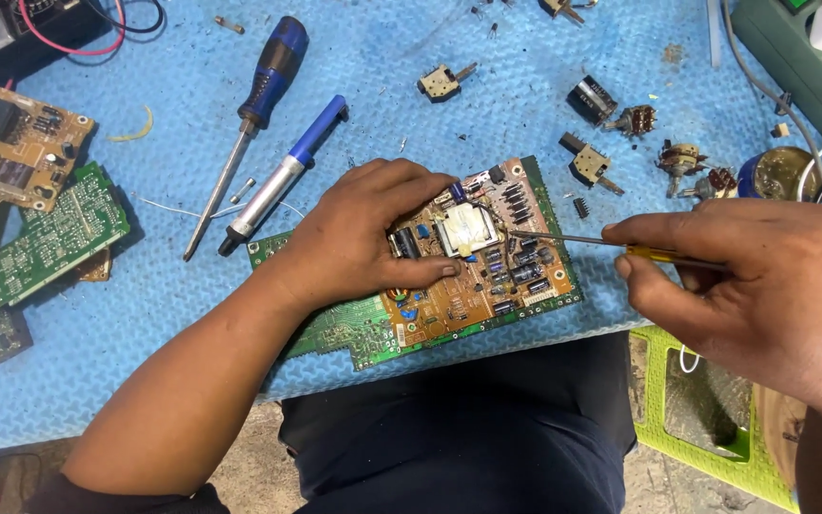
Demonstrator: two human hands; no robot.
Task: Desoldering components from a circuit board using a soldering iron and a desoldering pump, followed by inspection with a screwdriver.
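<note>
A green and brown circuit board (487,286) lies on the blue foam mat near its front edge. My left hand (359,233) presses flat on the board's left part, fingers around a silver transformer block (465,228). My right hand (753,286) grips a thin tool with a yellow handle (663,254). The tool's metal shaft (563,238) points left, and its tip touches the board just right of the silver block.
A blue-handled screwdriver (259,95) and a blue and silver desoldering pump (283,176) lie behind my left hand. More circuit boards (40,238) sit at the left. Loose knobs and parts (611,105) lie at the back right, and a green stool (706,447) stands below.
</note>
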